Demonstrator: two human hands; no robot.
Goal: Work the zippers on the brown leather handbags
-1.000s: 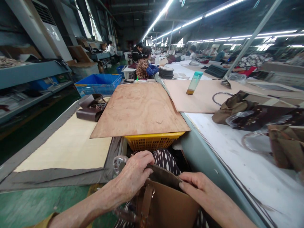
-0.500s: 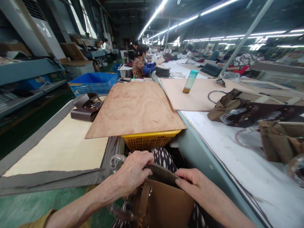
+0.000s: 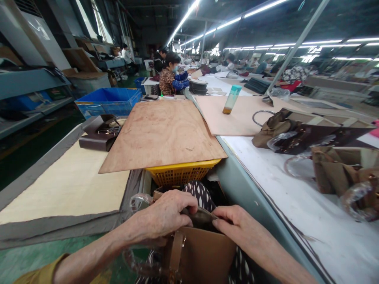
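A brown handbag (image 3: 203,252) rests on my lap, its top edge toward the yellow basket. My left hand (image 3: 167,213) is closed on the bag's upper edge at the left, thumb and fingers pinching the olive-brown lining. At the right, my right hand (image 3: 237,225) pinches the rim of the same bag between thumb and fingers. A strap with metal fittings (image 3: 177,252) runs down the bag's front. To its left hangs a handle wrapped in clear plastic (image 3: 140,201). The bag's inside is mostly hidden by my hands.
Ahead, a wooden board (image 3: 168,134) lies over a yellow basket (image 3: 180,172). On the right table (image 3: 266,173) are several brown bags (image 3: 340,169) and a bottle (image 3: 232,100). A blue bin (image 3: 109,100) and a dark brown bag (image 3: 99,136) are at left. A co-worker (image 3: 168,77) sits beyond.
The camera view has shifted slightly to the right. My hands still hold the bag's rim; my left fingers have shifted a little along it. The co-worker's head has lifted.
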